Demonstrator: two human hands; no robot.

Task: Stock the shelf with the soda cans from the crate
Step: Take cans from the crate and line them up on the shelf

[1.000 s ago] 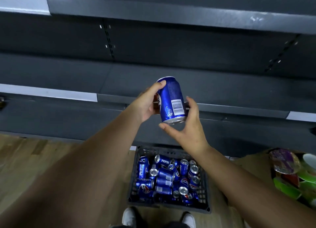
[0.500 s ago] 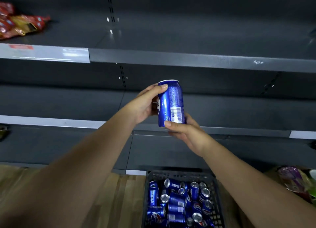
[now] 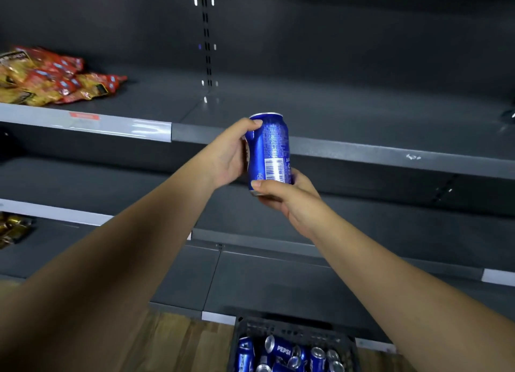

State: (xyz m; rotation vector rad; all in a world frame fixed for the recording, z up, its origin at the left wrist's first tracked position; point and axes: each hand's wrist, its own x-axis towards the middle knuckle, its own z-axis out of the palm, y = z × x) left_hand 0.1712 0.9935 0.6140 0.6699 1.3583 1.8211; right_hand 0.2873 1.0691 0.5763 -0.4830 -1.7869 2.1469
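On the far left of the top shelf point(image 3: 362, 151) lies one heap of red and yellow snack packets point(image 3: 53, 76), too jumbled to count, and a tier lower at the frame edge sits a small cluster of gold-wrapped packets point(image 3: 12, 228). Three dark grey shelf tiers show in all. The left hand point(image 3: 228, 154) grips one blue soda can point(image 3: 269, 148) by its side, thumb tip near the top rim. The can is almost upright in the air, barcode facing the camera, in front of the top shelf's front edge. The right hand point(image 3: 289, 196) holds the same can at its base, thumb laid across the front. Below, on the wooden floor point(image 3: 178, 341), one black crate point(image 3: 292, 330) holds loose Pepsi cans point(image 3: 281, 349); at least six show, the rest cut off.
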